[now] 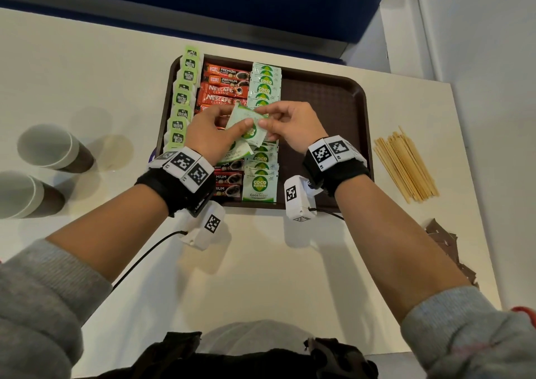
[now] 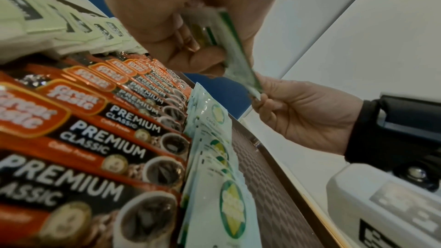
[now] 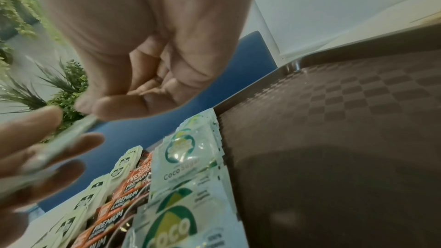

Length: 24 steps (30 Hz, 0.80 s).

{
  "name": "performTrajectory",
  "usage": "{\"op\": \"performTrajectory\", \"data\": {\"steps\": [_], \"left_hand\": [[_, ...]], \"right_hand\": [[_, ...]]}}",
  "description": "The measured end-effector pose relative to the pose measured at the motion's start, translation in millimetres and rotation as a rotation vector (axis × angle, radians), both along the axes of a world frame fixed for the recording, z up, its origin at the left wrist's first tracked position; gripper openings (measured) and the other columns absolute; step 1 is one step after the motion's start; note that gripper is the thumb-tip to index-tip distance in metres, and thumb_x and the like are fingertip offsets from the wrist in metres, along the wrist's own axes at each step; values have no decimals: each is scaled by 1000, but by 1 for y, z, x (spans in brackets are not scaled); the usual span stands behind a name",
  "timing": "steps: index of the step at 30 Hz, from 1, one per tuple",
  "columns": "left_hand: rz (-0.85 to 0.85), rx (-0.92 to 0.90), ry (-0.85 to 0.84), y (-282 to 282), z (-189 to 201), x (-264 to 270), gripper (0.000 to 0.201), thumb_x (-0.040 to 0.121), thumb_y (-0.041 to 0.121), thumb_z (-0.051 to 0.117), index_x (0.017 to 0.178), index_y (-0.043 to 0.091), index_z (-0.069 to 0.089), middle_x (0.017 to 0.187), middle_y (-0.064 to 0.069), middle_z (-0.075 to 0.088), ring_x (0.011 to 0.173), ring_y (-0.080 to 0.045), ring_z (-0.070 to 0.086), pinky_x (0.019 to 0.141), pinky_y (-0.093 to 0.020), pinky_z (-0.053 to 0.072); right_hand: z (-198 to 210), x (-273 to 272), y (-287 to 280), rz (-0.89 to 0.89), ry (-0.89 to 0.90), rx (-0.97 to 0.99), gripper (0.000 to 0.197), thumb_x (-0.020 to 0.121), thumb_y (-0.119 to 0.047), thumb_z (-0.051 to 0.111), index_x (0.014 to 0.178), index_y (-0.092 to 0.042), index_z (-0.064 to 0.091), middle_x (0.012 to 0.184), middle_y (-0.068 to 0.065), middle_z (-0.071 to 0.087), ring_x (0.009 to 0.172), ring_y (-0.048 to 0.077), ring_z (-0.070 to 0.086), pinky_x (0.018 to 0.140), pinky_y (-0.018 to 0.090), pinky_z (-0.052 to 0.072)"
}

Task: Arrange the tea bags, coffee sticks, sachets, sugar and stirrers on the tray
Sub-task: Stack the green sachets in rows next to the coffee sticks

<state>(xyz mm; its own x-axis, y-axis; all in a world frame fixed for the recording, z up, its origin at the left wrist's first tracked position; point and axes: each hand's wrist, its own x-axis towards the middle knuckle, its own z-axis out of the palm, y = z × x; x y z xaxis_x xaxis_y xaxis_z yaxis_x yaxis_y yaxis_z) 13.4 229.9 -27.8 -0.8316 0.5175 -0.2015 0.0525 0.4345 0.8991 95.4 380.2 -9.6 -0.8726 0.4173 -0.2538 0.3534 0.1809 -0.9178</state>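
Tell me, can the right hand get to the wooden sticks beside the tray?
Probably yes. The stirrers lie uncovered on the table just right of the tray, on that side. But the right hand is busy pinching sugar packets with the left hand.

Middle of coffee stick row point(image 1: 227, 94) and sugar sachet column point(image 1: 262, 88) hidden under both hands; brown packets point(image 1: 452, 251) at table's right edge too small to identify; right wrist view blurs the pinched sachets point(image 3: 59, 144), count unreadable
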Motion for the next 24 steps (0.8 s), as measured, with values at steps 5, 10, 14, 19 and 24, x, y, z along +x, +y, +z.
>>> {"op": "performTrajectory", "data": {"steps": [5,10,14,19,24], "left_hand": [[26,4,-99,1,-1,-1,39,80,35,74,111,13,64,80,2,66,72,-14,63,73,-31,52],[89,69,-180,4,1,-3,39,81,31,74,115,17,61,79,5,66,74,-14,65,72,-30,53],[-22,68,-102,8,4,0,18,88,23,67,103,12,65,85,-1,66,76,-14,60,76,-34,51],[-102,-20,-20,8,3,-5,7,88,25,67,93,22,63,84,-1,66,79,-16,61,76,-32,51],[-165,-121,110,7,5,-6,20,86,25,69,105,22,71,86,5,64,81,-10,57,72,-21,40]], "right_hand": [[-5,0,2,-70,21,-35,17,88,2,60,103,-5,61,80,7,56,52,5,63,58,16,55],[-9,0,-3,-152,79,-215,16,90,8,51,87,-8,51,90,15,56,58,10,68,60,17,56],[-9,-1,-6,-121,75,-258,18,91,6,51,85,-10,48,83,11,61,58,9,68,60,18,56],[-9,2,1,-81,43,125,18,81,-16,73,95,-15,62,89,2,64,74,9,60,71,22,53],[-5,1,14,-26,-31,277,19,74,-20,79,88,-12,71,74,-9,61,64,1,51,64,12,43]]}}
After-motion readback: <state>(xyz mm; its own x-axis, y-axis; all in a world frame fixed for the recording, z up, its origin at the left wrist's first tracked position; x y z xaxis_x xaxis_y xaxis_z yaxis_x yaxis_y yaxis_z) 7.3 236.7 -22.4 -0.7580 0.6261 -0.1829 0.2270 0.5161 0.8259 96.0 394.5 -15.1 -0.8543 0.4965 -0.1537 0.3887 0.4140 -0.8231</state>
